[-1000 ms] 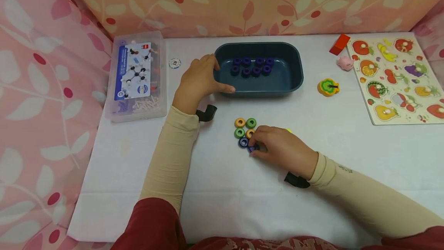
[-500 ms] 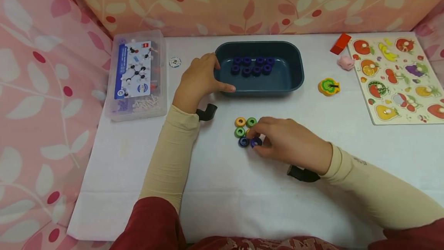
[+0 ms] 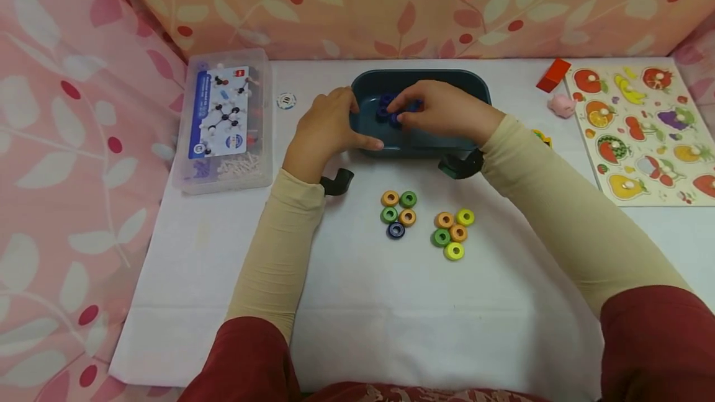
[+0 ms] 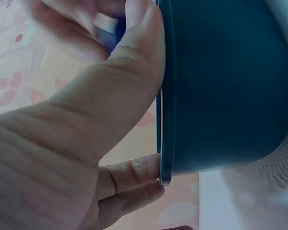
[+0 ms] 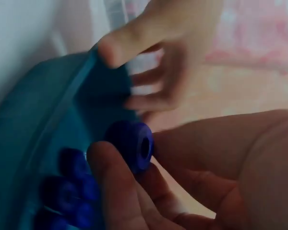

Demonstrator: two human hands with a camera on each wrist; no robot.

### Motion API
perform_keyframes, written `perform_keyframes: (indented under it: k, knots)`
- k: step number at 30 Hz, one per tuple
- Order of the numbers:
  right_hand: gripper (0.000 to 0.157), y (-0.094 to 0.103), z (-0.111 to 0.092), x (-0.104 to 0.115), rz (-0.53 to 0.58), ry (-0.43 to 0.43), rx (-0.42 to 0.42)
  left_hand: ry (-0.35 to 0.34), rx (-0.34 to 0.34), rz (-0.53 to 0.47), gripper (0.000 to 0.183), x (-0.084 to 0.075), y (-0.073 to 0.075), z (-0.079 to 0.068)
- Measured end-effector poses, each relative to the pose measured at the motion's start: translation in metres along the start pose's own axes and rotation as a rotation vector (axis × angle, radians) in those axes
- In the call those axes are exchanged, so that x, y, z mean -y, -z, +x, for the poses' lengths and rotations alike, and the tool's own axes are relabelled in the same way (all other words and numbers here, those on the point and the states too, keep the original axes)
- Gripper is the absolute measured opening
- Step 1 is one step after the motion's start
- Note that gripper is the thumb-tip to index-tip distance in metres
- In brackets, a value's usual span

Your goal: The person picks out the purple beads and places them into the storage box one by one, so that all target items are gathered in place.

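My left hand (image 3: pixel 329 126) grips the left end of a dark teal tub (image 3: pixel 413 146), thumb on the front rim and fingers at the far side. Inside the tub, my right hand (image 3: pixel 447 110) pinches a purple-blue ring with a hole through it (image 5: pixel 121 139) between thumb and fingers. Other blue rings (image 5: pixel 57 191) sit on the tub floor below, partly hidden by the right hand in the head view. On the white cloth before the tub lie two groups of rings: one has orange, green and a dark blue ring (image 3: pixel 391 234), the other orange, green and yellow rings (image 3: pixel 454 256).
A clear plastic case (image 3: pixel 223 123) and a round white token (image 3: pixel 286 101) lie to the left. At the right are a fruit puzzle board (image 3: pixel 642 135), a red block (image 3: pixel 553 75), a pink pig figure (image 3: pixel 561 105) and a yellow-green tree piece (image 3: pixel 543 138), partly behind the right sleeve.
My right hand has picked up a blue ring from the near group and carried it up into the tub. The right-hand ring group is uncovered now. My left hand stays on the tub.
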State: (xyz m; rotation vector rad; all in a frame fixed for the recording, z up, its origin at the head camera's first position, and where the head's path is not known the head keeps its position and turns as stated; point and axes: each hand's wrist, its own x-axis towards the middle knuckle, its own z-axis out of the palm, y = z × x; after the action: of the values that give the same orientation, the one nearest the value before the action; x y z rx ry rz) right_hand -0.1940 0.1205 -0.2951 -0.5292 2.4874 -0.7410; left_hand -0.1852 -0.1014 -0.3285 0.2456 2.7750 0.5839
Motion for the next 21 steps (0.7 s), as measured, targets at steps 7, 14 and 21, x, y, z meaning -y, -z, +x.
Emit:
perform_keyframes:
  k: [7,14,21]
  knots:
    - [0.039,-0.006,0.04,-0.013,0.229,-0.189,0.16,-0.002,0.009,0.009,0.084,-0.004,0.0,0.0]
    - [0.041,-0.01,0.05,-0.014,0.258,-0.201,0.167,-0.003,-0.005,-0.001,0.081,-0.003,0.001,-0.001]
    - [0.042,-0.012,0.039,-0.015,0.2,-0.149,0.067,0.006,-0.006,0.0,0.082,0.0,0.0,-0.001]
